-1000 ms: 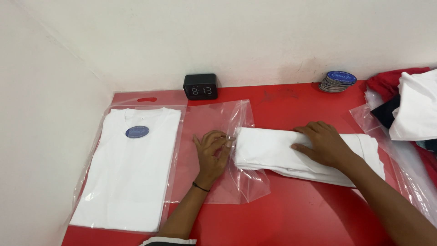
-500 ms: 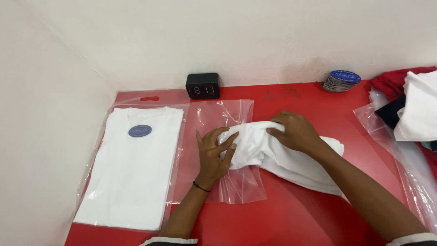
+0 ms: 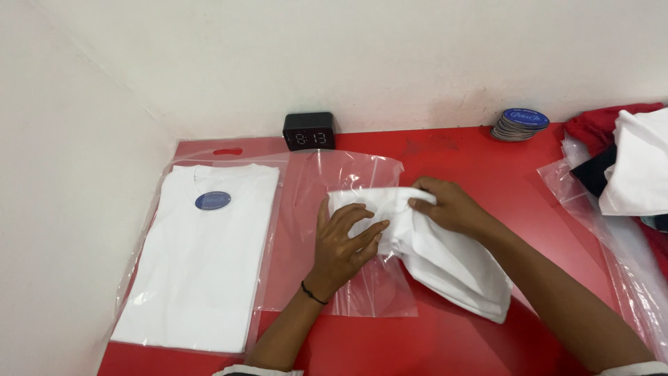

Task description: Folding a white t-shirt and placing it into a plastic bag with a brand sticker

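Folded shirt [image 3: 445,257] further into bag [image 3: 362,230]

Bare arms w/ thin black band [image 3: 312,293] on left wrist.

Red surface [image 3: 445,150] set into a white-walled corner. Lying directly on it: a clear plastic bag [image 3: 348,278], flat and empty at its near end, pressed under the left hand [image 3: 344,240]. Just left of that hand, a sealed clear bag holding a folded white shirt [image 3: 202,257] with a round blue label. Beyond the left hand, against the wall, a small black digital clock [image 3: 309,131]. Beyond and right of the right hand [image 3: 449,207], a stack of round blue stickers [image 3: 520,124]. Far right of that hand, more clear plastic [image 3: 626,257] and a pile of red, white and dark garments [image 3: 630,157].
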